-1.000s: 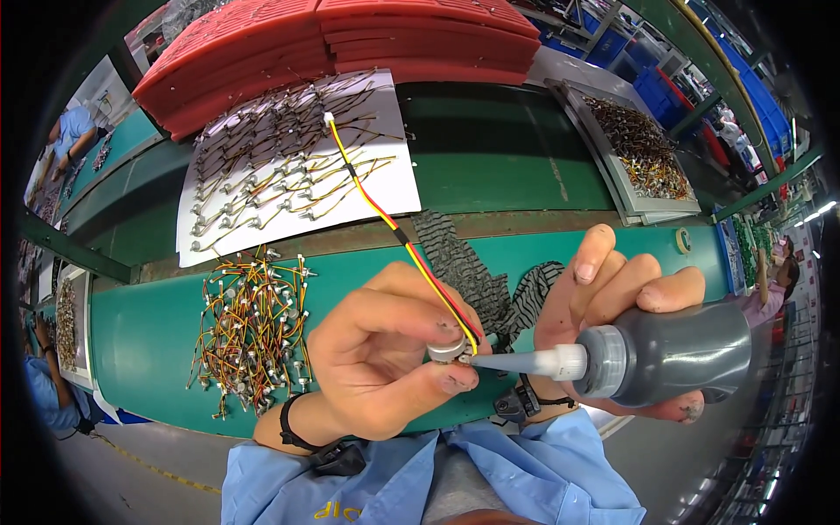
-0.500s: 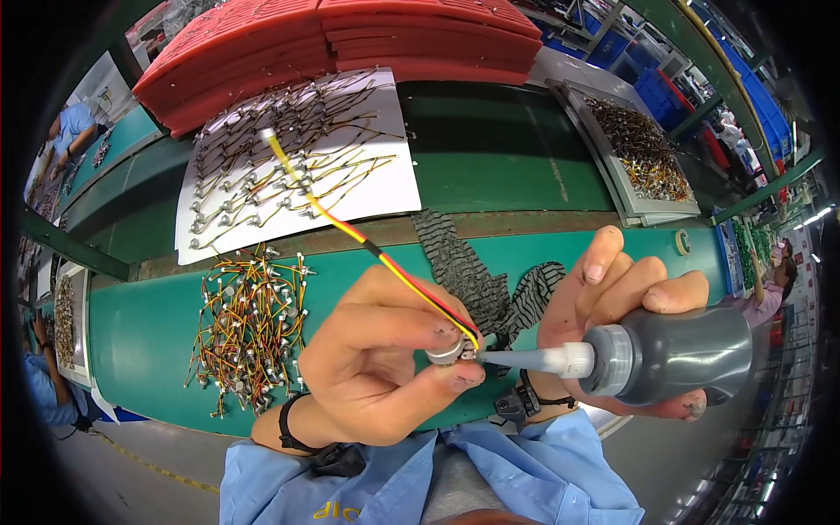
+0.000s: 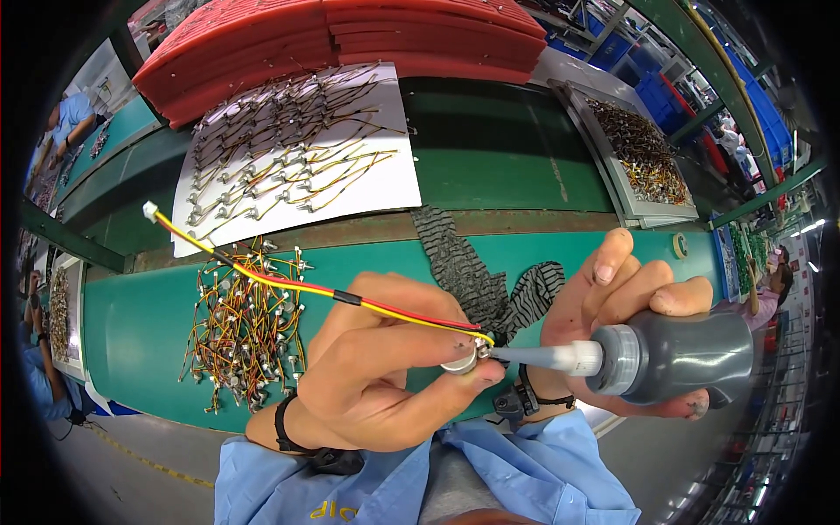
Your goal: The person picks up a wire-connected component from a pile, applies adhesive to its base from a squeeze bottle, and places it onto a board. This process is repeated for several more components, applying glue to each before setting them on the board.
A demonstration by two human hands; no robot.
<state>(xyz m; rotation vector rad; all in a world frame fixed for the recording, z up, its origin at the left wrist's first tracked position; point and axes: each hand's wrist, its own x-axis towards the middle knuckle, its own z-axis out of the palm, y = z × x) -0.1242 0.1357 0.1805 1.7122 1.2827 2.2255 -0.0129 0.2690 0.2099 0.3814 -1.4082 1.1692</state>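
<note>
Pinched between thumb and fingertips of my left hand [image 3: 385, 367] is a small round silver motor [image 3: 461, 361]. Its red, yellow and black wires [image 3: 297, 285] stretch away to the upper left and end in a white connector [image 3: 150, 211]. My right hand [image 3: 604, 297] is wrapped round a dark grey squeeze bottle [image 3: 691, 357], held on its side. The bottle's tapered nozzle [image 3: 529, 355] points left, its tip at the wired terminals of the motor. Whether tip and terminals touch, I cannot tell.
A tangled pile of wired motors [image 3: 245, 324] lies left on the green table [image 3: 131, 324]. Beyond, a white sheet [image 3: 398, 184] carries rows of them, before stacked red foam [image 3: 437, 44]. A striped cloth [image 3: 464, 271] lies mid-table, a tape roll [image 3: 680, 245] and filled tray [image 3: 643, 157] at right.
My left hand has shifted slightly right and turned the motor, so its wires have swung down and to the left. My right hand and the bottle have hardly moved.
</note>
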